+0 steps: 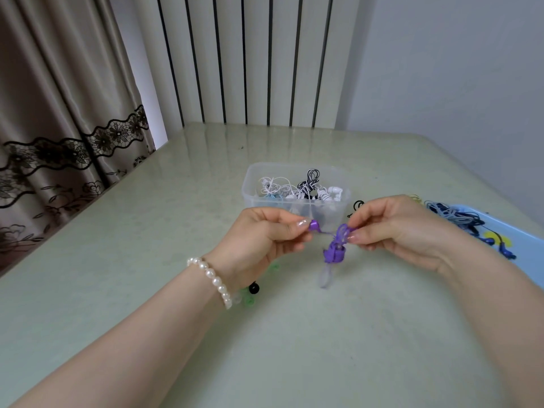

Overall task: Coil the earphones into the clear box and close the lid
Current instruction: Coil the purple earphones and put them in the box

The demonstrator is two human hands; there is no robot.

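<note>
- A person's left hand (259, 231) pinches one purple earbud (314, 225) between thumb and forefinger, the other fingers curled under the palm.
- The right hand (391, 228) pinches the looped top of a wound purple earphone bundle (334, 253), fingertips closed on the cable loops; the bundle hangs below the fingers, held above the table (147, 260).
- A short stretch of purple cable runs between the two hands, joining the earbud to the bundle; a pale loop trails from the bundle's lower end.
- Just behind the hands stands the clear box (295, 189), open, with no lid on it. White earphones (273, 187) lie tangled inside on its left and a black-and-white coiled set (309, 181) sits near its middle, its loops rising above the rim.
- At the table's right edge a light blue tray (524, 242) holds a heap of dark blue and grey earphones (459, 216); a small black cable loop (357, 206) shows between box and right hand.
- A pearl bracelet (213, 279) circles the left wrist. Beside it, partly hidden by the wrist, lie green rings (248, 301) and a black ring (253, 288).
- Beyond the pale green table hang a brown lace-trimmed curtain (59, 128) and a white ribbed radiator (250, 54).
</note>
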